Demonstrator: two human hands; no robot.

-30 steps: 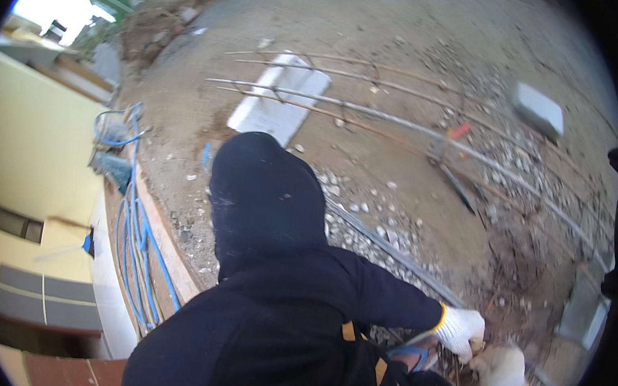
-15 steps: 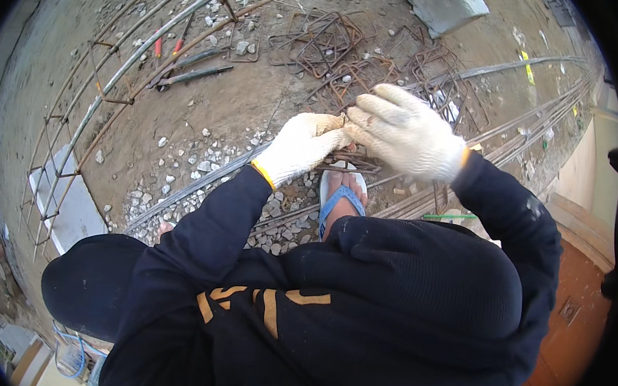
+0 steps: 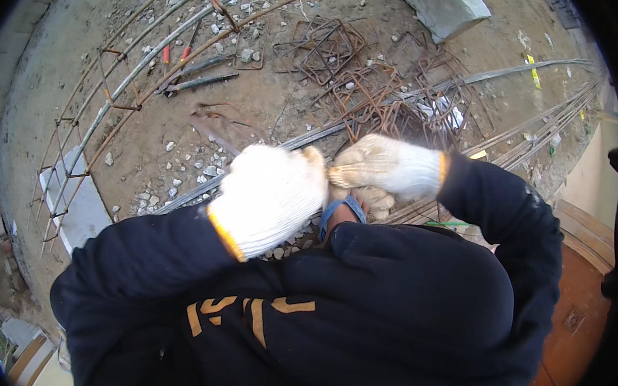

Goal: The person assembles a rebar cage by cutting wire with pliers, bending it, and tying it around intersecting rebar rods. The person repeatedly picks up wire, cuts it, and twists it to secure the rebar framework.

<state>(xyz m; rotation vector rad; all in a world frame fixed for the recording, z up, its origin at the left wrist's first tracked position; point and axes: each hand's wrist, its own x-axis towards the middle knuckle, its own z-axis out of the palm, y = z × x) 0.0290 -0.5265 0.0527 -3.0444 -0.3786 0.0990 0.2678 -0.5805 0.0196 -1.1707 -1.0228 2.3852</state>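
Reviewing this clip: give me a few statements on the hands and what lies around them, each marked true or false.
1. Both hands wear white gloves. True: left hand, right hand.
2. The hands are far apart. False: they meet over the long steel bar.
3. Bent rusty wire frames lie on the ground beyond the hands. True.
4. The sleeves are bright red. False: dark navy.
5. A grey concrete block lies near the top edge. True.

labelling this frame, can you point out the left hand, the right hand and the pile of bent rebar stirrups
left hand (image 3: pixel 271 197), head view, back of the glove
right hand (image 3: pixel 387 166), head view, back of the glove
rebar stirrups (image 3: pixel 364 88), head view, middle of the rusty pile
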